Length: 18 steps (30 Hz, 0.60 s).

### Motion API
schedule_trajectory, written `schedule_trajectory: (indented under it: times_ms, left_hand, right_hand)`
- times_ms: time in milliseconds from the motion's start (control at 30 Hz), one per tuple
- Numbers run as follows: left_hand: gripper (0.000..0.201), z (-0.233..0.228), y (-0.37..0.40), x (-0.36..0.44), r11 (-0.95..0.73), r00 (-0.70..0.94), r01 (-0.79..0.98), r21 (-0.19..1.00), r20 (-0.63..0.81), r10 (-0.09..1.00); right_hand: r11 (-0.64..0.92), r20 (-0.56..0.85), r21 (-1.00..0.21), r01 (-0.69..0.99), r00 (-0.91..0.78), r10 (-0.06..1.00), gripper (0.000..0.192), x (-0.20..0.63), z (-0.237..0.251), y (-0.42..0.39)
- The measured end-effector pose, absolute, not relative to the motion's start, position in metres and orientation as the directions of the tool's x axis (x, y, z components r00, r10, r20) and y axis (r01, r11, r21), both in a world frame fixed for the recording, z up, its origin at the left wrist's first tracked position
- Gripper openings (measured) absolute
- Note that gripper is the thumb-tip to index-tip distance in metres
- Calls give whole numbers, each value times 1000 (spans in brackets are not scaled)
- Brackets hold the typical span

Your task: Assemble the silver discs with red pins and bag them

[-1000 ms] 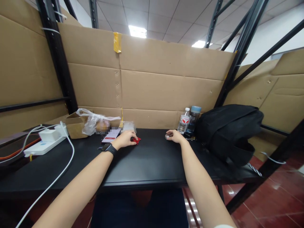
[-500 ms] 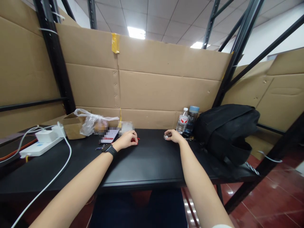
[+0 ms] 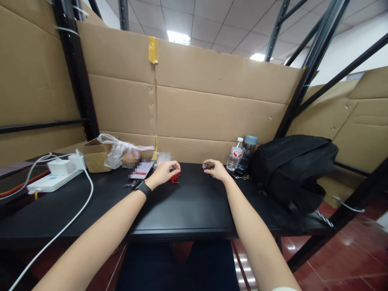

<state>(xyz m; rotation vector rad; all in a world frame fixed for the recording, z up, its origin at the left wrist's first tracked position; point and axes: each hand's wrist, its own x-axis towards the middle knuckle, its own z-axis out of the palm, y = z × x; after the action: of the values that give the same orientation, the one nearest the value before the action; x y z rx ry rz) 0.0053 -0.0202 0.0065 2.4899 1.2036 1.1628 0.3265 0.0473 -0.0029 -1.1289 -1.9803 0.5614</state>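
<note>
Left hand (image 3: 165, 173) stretched far out over the black table (image 3: 188, 206), palm down, fingers loosely curled and spread a little, resting just above and beside a small heap of red pieces (image 3: 174, 178); fingertips close to the heap, but not possible to tell if any piece is pinched between them. Black watch (image 3: 143, 188) on the left wrist. Right hand (image 3: 214, 168) also far out, a short way to the right of the left one, fingers closed around a small clear round thing (image 3: 207, 165), maybe a little jar or a lid; too small to say more. Red pieces lying on the table near its back edge, between the two hands but nearer the left one. Just behind the left hand, a phone (image 3: 142, 170) flat on the table and a small clear packet (image 3: 163, 157) against the cardboard wall (image 3: 212, 109). More to the left, an open cardboard box (image 3: 95, 155) with a crumpled plastic bag (image 3: 121, 151) over it, then a white power strip (image 3: 53, 180) with a charger and a white cable (image 3: 75, 218) running down toward the near edge. On the right, two bottles (image 3: 242, 153) standing side by side, touching a black backpack (image 3: 292, 169) lying on the table end.
</note>
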Motion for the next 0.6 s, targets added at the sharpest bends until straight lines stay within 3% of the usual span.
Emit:
schedule_trajectory:
  times_ms: [333,467,600]
  left_hand:
    - [24,1,-19,18,-629,248,515,582,601,759]
    - [23,1,-20,23,-629,223,540,559,625,748]
    - [19,-2,-19,26,-643,210,562,520,662,720]
  right_hand:
    - [520,458,-847,112,-345,819,53,243,7,5]
    - [502,482,-864,-23,-321,815,54,228,5,-4]
    - [493,483,-869,-45,-296,824,50,223,2,-7]
